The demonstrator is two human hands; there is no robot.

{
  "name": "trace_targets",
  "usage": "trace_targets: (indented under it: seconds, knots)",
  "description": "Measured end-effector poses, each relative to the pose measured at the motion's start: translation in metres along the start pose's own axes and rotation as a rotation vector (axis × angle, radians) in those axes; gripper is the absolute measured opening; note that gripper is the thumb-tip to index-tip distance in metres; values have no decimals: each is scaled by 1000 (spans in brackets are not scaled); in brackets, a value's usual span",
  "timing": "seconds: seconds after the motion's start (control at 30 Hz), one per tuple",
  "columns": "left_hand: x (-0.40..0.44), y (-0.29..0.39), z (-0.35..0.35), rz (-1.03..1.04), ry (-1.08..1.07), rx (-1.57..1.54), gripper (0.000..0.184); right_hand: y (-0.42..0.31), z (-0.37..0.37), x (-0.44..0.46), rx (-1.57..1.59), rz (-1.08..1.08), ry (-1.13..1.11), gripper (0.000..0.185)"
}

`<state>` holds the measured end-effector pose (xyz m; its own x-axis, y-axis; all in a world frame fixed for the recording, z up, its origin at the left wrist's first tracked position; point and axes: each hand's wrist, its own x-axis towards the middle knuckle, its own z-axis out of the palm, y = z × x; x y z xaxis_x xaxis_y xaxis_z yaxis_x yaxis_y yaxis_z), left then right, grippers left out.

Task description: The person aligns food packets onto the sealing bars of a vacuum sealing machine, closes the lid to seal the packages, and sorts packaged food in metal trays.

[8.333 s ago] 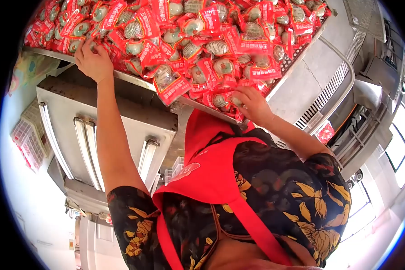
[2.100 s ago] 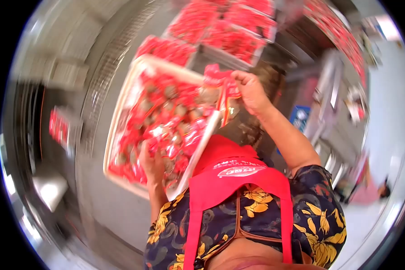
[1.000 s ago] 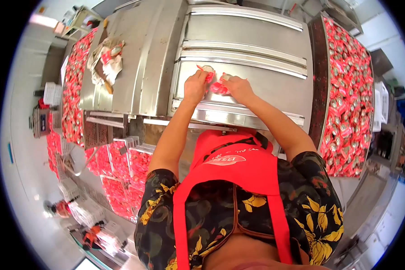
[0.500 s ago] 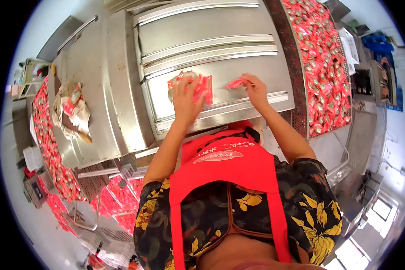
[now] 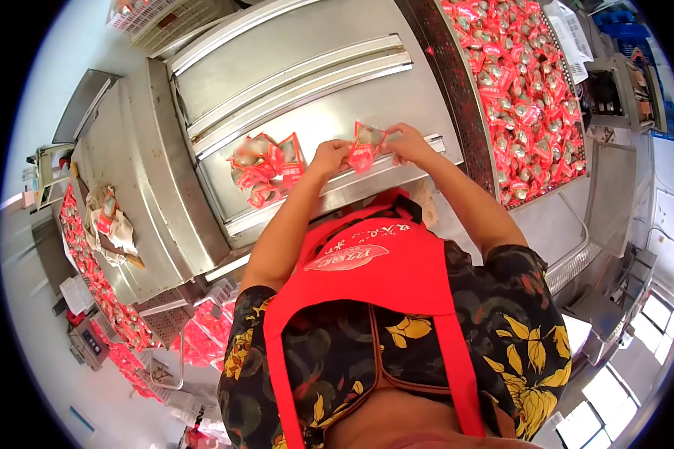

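Note:
A small red and clear plastic packet (image 5: 362, 156) with a greyish-green lump inside is held up between my two hands, over the steel work surface. My left hand (image 5: 332, 156) pinches its left side. At its right edge, my right hand (image 5: 409, 144) grips the plastic with fingers bent. To the left of my left hand lies a small heap of similar packets (image 5: 268, 166) on the steel surface (image 5: 292, 56). What exactly is inside the packets is too small to make out.
A perforated tray (image 5: 528, 112) full of red packets stands on the right. On the left, a cloth (image 5: 120, 236) lies on a steel cover (image 5: 138, 172), with another long tray of packets (image 5: 101, 280) beyond it. Raised metal rails (image 5: 299, 86) cross the work surface.
My left hand has left the heap and moved right to the packet. My right hand has shifted slightly left, and the packet now hangs spread between both hands. The view has turned somewhat.

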<state>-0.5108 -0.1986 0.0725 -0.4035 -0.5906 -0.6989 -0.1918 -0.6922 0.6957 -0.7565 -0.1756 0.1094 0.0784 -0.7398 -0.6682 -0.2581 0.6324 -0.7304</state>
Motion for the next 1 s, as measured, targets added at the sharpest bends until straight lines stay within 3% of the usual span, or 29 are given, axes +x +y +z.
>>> trace_targets:
  seconds: [0.13, 0.3, 0.4, 0.47, 0.57, 0.7, 0.8, 0.9, 1.0]
  knots:
    - [-7, 37, 20, -193, 116, -88, 30, 4, -6, 18, 194, 95, -17, 59]
    - [14, 26, 33, -153, 75, -70, 20, 7, -16, 30, 292, 176, -64, 64]
    - [17, 23, 39, -158, 121, -124, 12, 8, -23, 38, 173, 124, -55, 56]
    - [27, 17, 35, 12, 222, -111, 9, 9, -31, 43, -383, -399, 220, 49]
    - [48, 9, 40, 124, 223, -135, 9, 10, -40, 54, -438, -464, 213, 44]
    - [60, 7, 43, 148, 236, -130, 9, 13, -50, 56, -371, -432, 199, 43]
    - [58, 12, 45, 128, 221, -136, 9, 13, -54, 58, -258, -285, 126, 45]
    - [52, 13, 48, 87, 230, -154, 10, 11, -54, 56, -305, -210, 51, 49]
    - [52, 12, 50, 66, 169, -129, 11, 17, -59, 59, -560, -273, 116, 51]
